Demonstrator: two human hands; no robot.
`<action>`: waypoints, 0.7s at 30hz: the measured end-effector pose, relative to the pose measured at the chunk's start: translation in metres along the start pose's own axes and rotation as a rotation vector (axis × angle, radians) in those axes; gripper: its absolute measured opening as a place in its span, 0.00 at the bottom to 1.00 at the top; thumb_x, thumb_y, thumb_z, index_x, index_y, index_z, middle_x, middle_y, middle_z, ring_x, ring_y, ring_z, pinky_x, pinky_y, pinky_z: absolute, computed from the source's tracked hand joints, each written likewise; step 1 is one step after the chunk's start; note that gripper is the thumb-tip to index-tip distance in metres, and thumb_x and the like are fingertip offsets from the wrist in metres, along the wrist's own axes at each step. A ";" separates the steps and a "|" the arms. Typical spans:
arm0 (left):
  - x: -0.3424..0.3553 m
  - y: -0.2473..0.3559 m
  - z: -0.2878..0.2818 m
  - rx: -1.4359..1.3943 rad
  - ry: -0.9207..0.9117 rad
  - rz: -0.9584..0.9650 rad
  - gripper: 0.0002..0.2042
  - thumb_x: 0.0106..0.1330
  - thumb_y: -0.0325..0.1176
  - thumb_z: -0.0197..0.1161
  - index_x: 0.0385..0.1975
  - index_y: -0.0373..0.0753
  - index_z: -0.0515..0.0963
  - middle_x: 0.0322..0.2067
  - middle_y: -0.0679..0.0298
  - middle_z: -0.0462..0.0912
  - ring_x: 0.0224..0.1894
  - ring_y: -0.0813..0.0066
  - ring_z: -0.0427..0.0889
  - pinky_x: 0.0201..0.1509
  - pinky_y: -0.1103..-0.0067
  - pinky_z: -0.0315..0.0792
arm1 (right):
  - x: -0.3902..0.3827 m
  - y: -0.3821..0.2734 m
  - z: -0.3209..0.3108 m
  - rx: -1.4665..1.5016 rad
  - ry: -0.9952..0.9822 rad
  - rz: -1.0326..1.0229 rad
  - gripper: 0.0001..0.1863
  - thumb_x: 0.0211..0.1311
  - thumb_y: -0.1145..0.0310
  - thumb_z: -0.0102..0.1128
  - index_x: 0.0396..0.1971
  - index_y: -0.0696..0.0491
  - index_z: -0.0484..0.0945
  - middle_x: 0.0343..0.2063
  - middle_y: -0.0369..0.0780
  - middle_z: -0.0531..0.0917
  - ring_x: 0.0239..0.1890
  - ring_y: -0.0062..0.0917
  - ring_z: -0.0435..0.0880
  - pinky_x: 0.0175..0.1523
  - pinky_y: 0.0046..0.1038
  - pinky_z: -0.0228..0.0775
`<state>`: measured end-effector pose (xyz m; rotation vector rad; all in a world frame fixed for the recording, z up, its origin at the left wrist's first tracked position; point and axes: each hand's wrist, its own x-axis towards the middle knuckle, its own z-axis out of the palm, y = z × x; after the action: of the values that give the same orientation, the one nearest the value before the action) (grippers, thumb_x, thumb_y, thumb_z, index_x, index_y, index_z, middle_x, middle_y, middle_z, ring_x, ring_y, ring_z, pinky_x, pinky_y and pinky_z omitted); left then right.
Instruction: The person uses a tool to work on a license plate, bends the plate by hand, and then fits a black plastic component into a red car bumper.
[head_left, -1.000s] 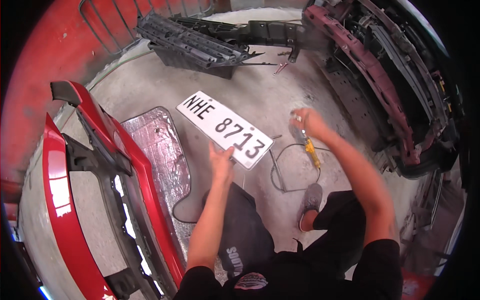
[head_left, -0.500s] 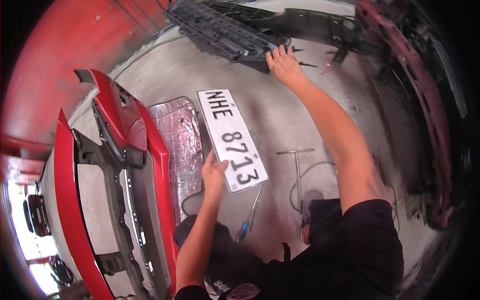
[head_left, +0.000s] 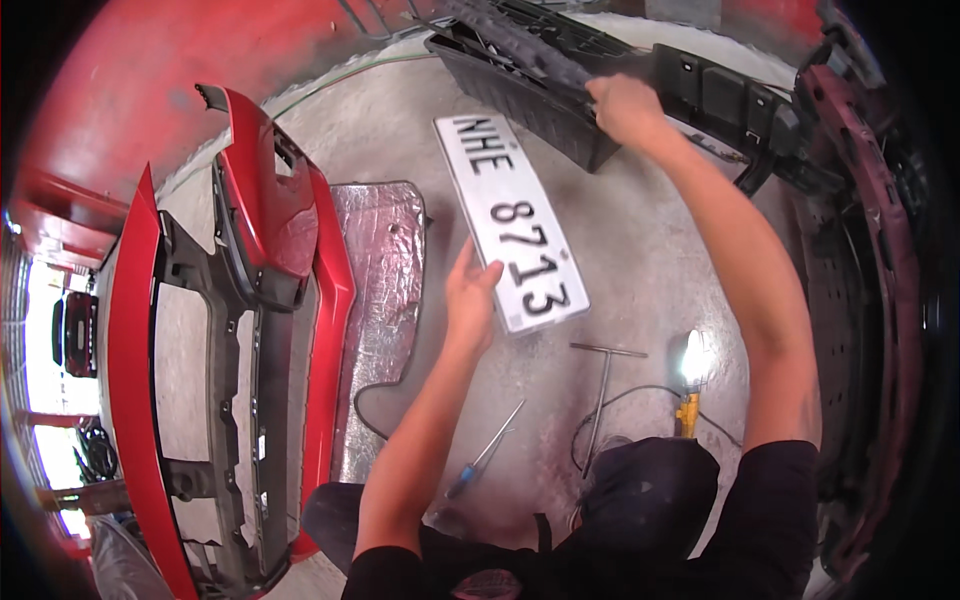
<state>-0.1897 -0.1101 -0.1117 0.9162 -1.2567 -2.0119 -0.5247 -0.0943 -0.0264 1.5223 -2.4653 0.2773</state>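
In my left hand (head_left: 472, 298) is a white licence plate (head_left: 515, 228) with dark characters, pinched at its near left edge with the thumb on top. The plate is held tilted above the floor. Farther off to the right, my right hand (head_left: 628, 108) is closed on the end of a long dark plastic panel (head_left: 530, 45). The panel is raised at an angle over a black plastic trough-like part (head_left: 520, 105). My right fingertips are partly hidden behind the hand.
A red car bumper (head_left: 335, 290) stands at the left beside a silver foil-faced mat (head_left: 380, 270). On the floor lie a blue-handled screwdriver (head_left: 468, 476), a T-handle wrench (head_left: 603, 390) and a lit yellow work lamp (head_left: 688, 410). A dark red metal beam (head_left: 865, 200) runs along the right.
My right hand has closed on the dark panel and lifted it, showing the black part beneath. The view has shifted, bringing the lit lamp into sight. My left hand still holds the plate.
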 end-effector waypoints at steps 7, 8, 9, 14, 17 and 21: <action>0.077 0.030 0.061 -0.065 -0.075 0.067 0.29 0.71 0.19 0.53 0.72 0.25 0.58 0.59 0.43 0.78 0.58 0.58 0.83 0.63 0.68 0.78 | 0.011 0.023 -0.017 0.067 0.009 0.008 0.20 0.62 0.67 0.63 0.55 0.50 0.82 0.46 0.48 0.87 0.50 0.45 0.87 0.55 0.44 0.80; 0.096 0.032 0.067 -0.065 -0.079 0.070 0.29 0.71 0.19 0.53 0.72 0.25 0.58 0.59 0.43 0.78 0.58 0.58 0.83 0.63 0.68 0.78 | 0.011 0.022 -0.018 0.089 0.005 0.006 0.20 0.61 0.67 0.63 0.55 0.50 0.82 0.47 0.48 0.87 0.50 0.45 0.87 0.55 0.44 0.80; 0.117 0.033 0.072 -0.099 -0.109 0.099 0.29 0.71 0.19 0.54 0.72 0.27 0.58 0.54 0.46 0.81 0.53 0.60 0.85 0.56 0.68 0.81 | 0.010 0.023 -0.018 0.109 -0.003 0.005 0.20 0.61 0.67 0.63 0.54 0.50 0.82 0.47 0.47 0.87 0.50 0.45 0.87 0.55 0.43 0.80; 0.183 0.077 0.122 -0.056 -0.186 0.018 0.21 0.79 0.34 0.52 0.68 0.33 0.63 0.61 0.48 0.76 0.57 0.51 0.83 0.60 0.49 0.78 | 0.011 0.037 -0.014 0.133 0.003 -0.008 0.19 0.60 0.68 0.63 0.52 0.51 0.83 0.47 0.48 0.87 0.50 0.45 0.87 0.54 0.43 0.80; 0.220 0.064 0.093 -0.213 -0.593 -0.081 0.32 0.80 0.39 0.54 0.76 0.36 0.49 0.65 0.47 0.72 0.60 0.46 0.80 0.60 0.45 0.76 | 0.015 0.019 -0.031 0.170 0.032 -0.038 0.19 0.61 0.68 0.64 0.52 0.54 0.83 0.47 0.49 0.87 0.49 0.47 0.86 0.54 0.44 0.79; 0.170 0.015 0.120 -0.008 -0.404 -0.089 0.44 0.78 0.38 0.58 0.80 0.41 0.30 0.72 0.45 0.63 0.63 0.40 0.76 0.62 0.48 0.76 | 0.014 0.044 -0.010 0.123 0.085 -0.106 0.14 0.60 0.69 0.62 0.46 0.52 0.85 0.40 0.50 0.88 0.45 0.47 0.88 0.51 0.45 0.81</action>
<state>-0.3841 -0.1851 -0.1011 0.5854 -1.4354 -2.3510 -0.5694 -0.0841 -0.0149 1.6474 -2.3324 0.4719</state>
